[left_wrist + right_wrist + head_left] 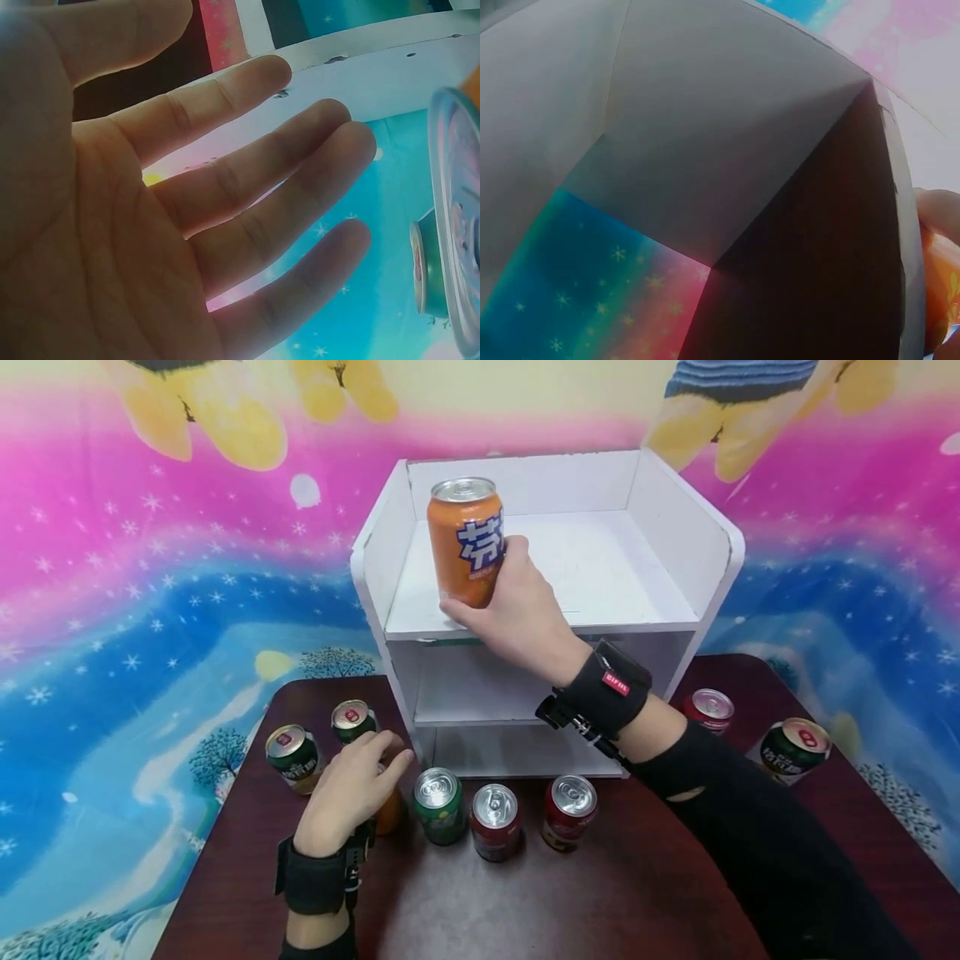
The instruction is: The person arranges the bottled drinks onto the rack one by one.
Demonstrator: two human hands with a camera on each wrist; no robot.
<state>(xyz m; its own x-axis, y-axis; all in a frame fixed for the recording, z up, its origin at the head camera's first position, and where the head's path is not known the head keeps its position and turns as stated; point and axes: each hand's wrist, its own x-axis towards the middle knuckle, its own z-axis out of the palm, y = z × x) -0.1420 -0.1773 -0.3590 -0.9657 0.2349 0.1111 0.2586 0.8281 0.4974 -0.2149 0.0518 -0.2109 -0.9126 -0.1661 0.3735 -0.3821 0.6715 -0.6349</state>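
Observation:
My right hand (pixel 528 614) grips an orange soda can (pixel 459 556) around its side. The can is upright at the left part of the white shelf's (pixel 600 568) top level; whether its base touches the board cannot be told. In the right wrist view only a sliver of the can (pixel 941 292) and fingers shows past a shelf edge. My left hand (pixel 360 789) hovers beside another orange can (pixel 390 814), partly hidden behind it on the table. The left wrist view shows its fingers (pixel 255 165) loosely extended, holding nothing, with a can rim (pixel 454 225) at the right edge.
Two green cans (pixel 294 758) stand left of the shelf. Before it are a green can (pixel 439 814) and two dark red cans (pixel 495 827). At the right stand a red can (pixel 711 708) and a green can (pixel 795 747). A patterned cloth (pixel 150 610) hangs behind the table.

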